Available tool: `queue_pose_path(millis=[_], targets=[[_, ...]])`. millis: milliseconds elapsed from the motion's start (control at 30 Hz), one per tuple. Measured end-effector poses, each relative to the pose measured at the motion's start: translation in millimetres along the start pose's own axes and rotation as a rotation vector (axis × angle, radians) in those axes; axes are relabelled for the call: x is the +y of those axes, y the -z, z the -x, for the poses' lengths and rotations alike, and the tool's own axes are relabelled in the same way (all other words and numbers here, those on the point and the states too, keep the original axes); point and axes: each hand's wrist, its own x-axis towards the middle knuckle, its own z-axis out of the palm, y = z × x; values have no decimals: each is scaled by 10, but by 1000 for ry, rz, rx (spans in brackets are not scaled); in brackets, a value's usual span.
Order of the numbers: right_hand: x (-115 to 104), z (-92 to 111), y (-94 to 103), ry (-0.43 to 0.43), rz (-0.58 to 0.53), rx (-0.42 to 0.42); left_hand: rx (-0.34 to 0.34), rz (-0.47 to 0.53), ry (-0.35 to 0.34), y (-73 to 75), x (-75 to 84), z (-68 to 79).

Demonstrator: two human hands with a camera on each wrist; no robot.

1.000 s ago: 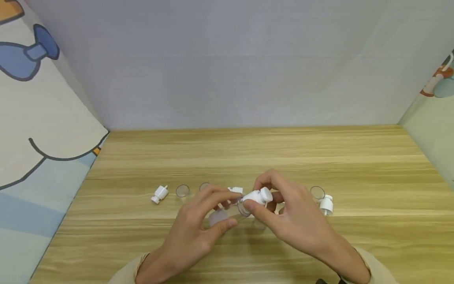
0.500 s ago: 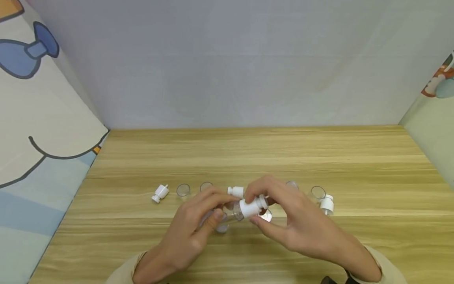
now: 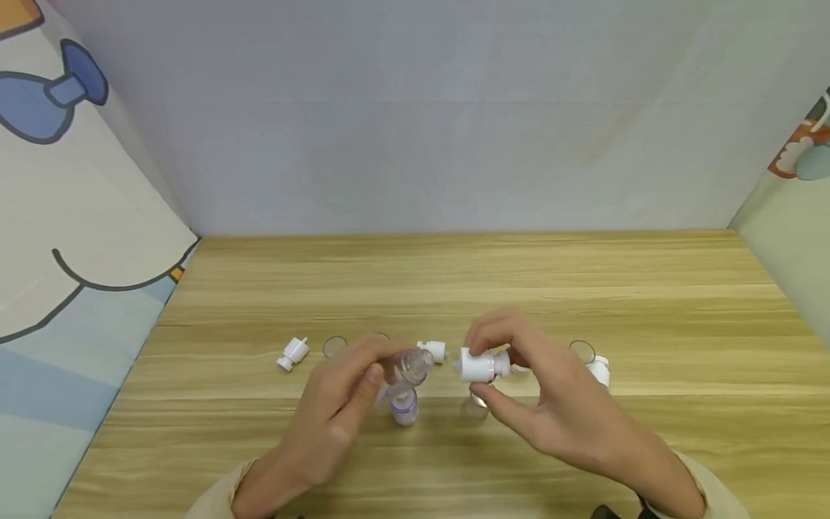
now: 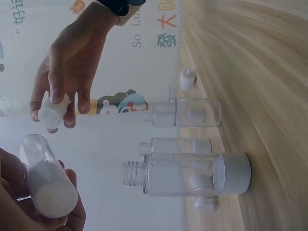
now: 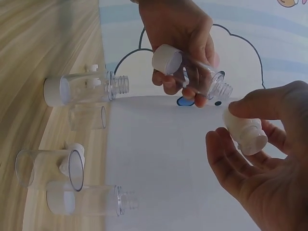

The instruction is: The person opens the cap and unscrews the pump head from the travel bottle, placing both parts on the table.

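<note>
My left hand (image 3: pixel 327 422) grips a clear bottle (image 5: pixel 192 72) with a white base. The bottle is tilted, its bare threaded neck pointing toward the right hand. A short gap away, my right hand (image 3: pixel 551 389) pinches a white pump head (image 3: pixel 478 365) between thumb and fingers. It lies on its side, with its narrow stem toward the bottle. Pump and bottle are apart. Under the left hand stands another clear bottle (image 5: pixel 89 89) with a white base and an uncovered threaded neck. A similar bottle (image 5: pixel 91 199) stands nearer the right hand, partly hidden in the head view.
White pump heads lie on the wooden table (image 3: pixel 454 274): one pump head (image 3: pixel 294 353) at the left, one pump head (image 3: pixel 432 351) behind the hands, one pump head (image 3: pixel 599 370) at the right. Clear round-rimmed covers (image 3: pixel 335 347) stand among them, including one cover (image 5: pixel 50 168) beside a bottle.
The pump head was against the bottle's neck in both earlier frames. Now it is off and slightly to the right, and the left hand has tipped the bottle's neck upward.
</note>
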Motion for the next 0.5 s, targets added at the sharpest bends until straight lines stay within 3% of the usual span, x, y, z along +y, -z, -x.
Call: queue_pose_path(millis=[333,500], targets=[[139,165,44,-27,138,79,79,-47,65,124,-4,41],[224,304,32,-82,235,96,108,-50,95,187,-2,62]])
